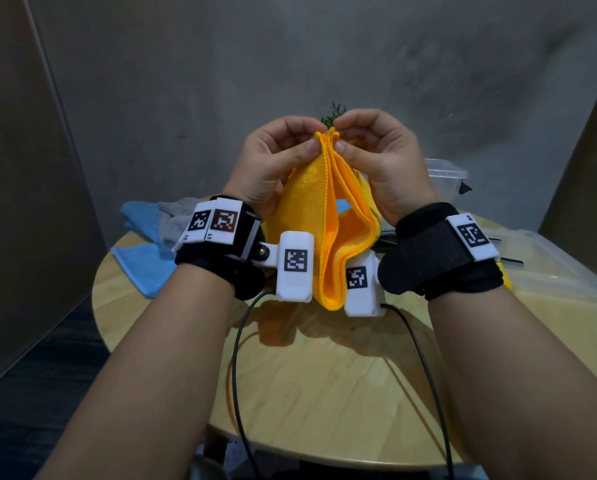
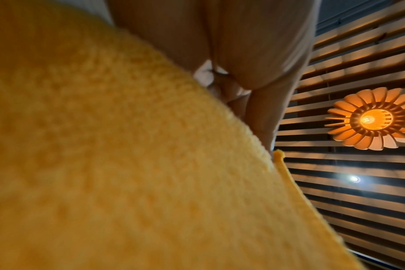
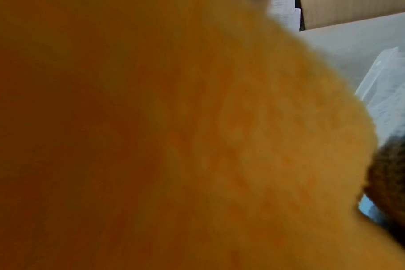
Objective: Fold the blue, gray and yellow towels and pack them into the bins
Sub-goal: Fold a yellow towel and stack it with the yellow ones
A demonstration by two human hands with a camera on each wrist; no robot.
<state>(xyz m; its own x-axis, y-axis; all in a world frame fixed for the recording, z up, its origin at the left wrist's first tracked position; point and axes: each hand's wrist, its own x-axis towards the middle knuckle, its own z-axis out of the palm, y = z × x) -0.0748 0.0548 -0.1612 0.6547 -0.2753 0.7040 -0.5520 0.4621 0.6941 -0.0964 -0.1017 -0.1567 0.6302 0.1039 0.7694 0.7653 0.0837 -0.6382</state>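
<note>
the left hand (image 1: 272, 161) and the right hand (image 1: 380, 161) each pinch the top corners of the yellow towel (image 1: 328, 230), which hangs above the table (image 1: 324, 375).

Both hands, left hand (image 1: 272, 161) and right hand (image 1: 380, 161), are up over the table (image 1: 324, 368), pinching the yellow towel (image 1: 328, 237), which hangs between the wrists and blocks the gap there. Near half of the table is bare wood, crossed only by two black cables (image 1: 236, 358). Far left is blocked by the blue towel (image 1: 144, 268) and gray towel (image 1: 174, 220). Right side is filled by a clear bin (image 1: 546, 268), with a second bin (image 1: 446, 174) behind it. Wrist views: mostly cloth.
</note>
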